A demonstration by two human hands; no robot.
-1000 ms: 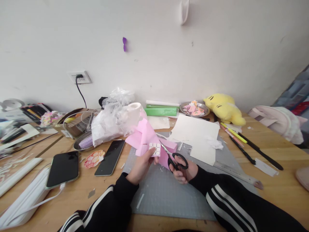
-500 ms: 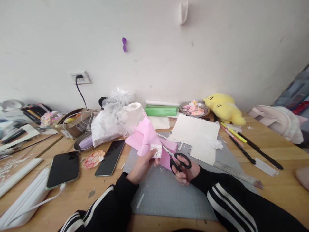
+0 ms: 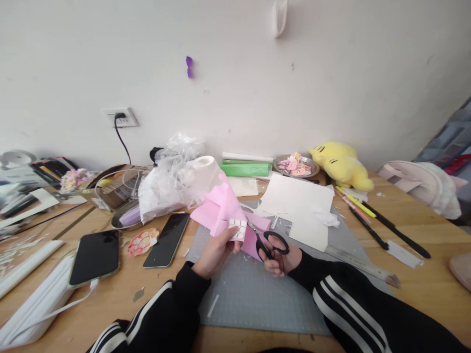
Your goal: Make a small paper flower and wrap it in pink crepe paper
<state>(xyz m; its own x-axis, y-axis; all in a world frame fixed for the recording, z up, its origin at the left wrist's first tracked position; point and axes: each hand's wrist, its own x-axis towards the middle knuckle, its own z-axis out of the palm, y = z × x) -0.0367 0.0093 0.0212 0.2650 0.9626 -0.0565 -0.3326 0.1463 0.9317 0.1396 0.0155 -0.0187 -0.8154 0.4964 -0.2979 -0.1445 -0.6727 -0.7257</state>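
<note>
My left hand [image 3: 217,250] pinches a small white paper square [image 3: 238,228] with several circles drawn on it, thumb on top. In my right hand [image 3: 281,257] are black-handled scissors [image 3: 270,245], fingers through the loops. Their blades point left and reach the upper right edge of the square; whether they bite into it is too small to tell. Pink paper [image 3: 221,206] lies crumpled behind and under the square. Both hands are above a grey cutting mat [image 3: 250,299].
Left of the mat lie a dark phone [image 3: 168,240], a second phone [image 3: 94,257] on a cable and a flower cutout [image 3: 143,241]. To the right are white sheets [image 3: 294,206], a metal ruler [image 3: 360,264] and pens [image 3: 368,225]. A yellow plush [image 3: 342,164] sits behind.
My right hand and the scissors have shifted slightly left and up, and the handles look closer together. My left hand holds the square in nearly the same place.
</note>
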